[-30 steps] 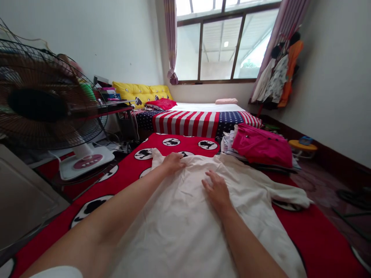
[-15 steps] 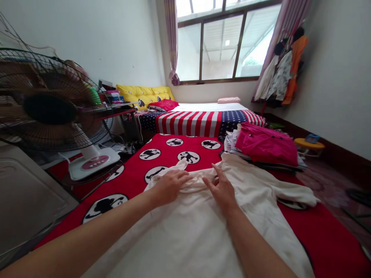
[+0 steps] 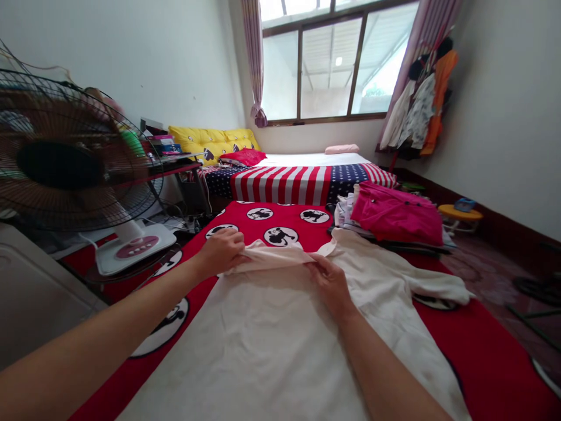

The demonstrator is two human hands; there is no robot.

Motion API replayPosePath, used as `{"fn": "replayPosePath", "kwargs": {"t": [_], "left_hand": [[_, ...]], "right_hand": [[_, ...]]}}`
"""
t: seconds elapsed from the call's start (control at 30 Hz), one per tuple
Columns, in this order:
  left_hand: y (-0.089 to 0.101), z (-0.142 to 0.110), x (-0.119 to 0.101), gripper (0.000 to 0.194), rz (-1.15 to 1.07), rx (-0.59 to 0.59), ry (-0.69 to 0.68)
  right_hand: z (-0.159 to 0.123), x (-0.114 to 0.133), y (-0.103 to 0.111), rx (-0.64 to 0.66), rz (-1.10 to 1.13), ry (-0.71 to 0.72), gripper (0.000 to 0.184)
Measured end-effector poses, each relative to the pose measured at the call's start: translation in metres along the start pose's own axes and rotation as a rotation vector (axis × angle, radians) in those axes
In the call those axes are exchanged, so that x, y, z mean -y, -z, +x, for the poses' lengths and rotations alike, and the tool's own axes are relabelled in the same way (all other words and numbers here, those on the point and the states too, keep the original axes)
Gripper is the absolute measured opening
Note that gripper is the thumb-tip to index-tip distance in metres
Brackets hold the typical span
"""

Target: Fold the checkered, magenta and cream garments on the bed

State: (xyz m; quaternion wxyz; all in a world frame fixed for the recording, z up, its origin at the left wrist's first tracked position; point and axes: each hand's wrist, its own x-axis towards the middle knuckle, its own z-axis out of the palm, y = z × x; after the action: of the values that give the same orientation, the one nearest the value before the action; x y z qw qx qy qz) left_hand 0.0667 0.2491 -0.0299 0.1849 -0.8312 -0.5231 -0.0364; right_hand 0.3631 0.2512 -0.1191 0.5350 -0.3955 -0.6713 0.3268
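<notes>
A white long-sleeved shirt (image 3: 272,339) lies spread over a red blanket with black-and-white round prints (image 3: 486,351). Its right sleeve reaches out to the right, partly folded. My left hand (image 3: 222,250) is closed on the upper left part of the shirt, lifting a band of cloth. With thumb and fingers, my right hand (image 3: 329,282) pinches the same band near the collar. Between the two hands the cloth is stretched nearly straight and raised a little. The fingertips of my left hand are partly hidden.
A pile of folded clothes with a pink garment (image 3: 398,213) on top sits beyond the shirt's right shoulder. An electric fan (image 3: 65,164) stands close on the left. Farther back is a bed with a striped cover (image 3: 280,185); a yellow stool (image 3: 460,216) is at right.
My left hand has moved left and slightly away with a grip on the shirt. My right hand has closed on the cloth. The bunched edge between them is now pulled taut.
</notes>
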Motion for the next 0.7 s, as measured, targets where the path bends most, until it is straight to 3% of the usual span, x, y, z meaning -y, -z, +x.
{"fn": "replayPosePath", "kwargs": {"t": [0.1, 0.2, 0.27, 0.47, 0.6, 0.7], "left_hand": [[-0.005, 0.005, 0.014, 0.026, 0.074, -0.043, 0.365], [-0.014, 0.013, 0.014, 0.024, 0.064, -0.061, 0.512], [-0.019, 0.020, 0.001, 0.027, 0.014, -0.060, 0.488], [-0.042, 0.042, -0.063, 0.040, -0.206, 0.044, 0.225], [-0.067, 0.048, -0.084, 0.061, -0.254, 0.104, 0.279], [-0.079, 0.048, -0.087, 0.063, -0.279, 0.095, 0.336]], "right_hand": [[0.001, 0.000, -0.002, 0.071, 0.038, -0.005, 0.064], [0.001, -0.002, -0.004, 0.077, 0.001, -0.039, 0.072], [0.001, -0.003, -0.004, 0.073, -0.021, -0.037, 0.067], [0.002, -0.006, -0.004, 0.059, -0.012, -0.030, 0.048], [0.004, -0.009, -0.003, 0.010, 0.088, -0.089, 0.043], [0.008, -0.010, 0.003, -0.145, 0.204, -0.190, 0.046]]}}
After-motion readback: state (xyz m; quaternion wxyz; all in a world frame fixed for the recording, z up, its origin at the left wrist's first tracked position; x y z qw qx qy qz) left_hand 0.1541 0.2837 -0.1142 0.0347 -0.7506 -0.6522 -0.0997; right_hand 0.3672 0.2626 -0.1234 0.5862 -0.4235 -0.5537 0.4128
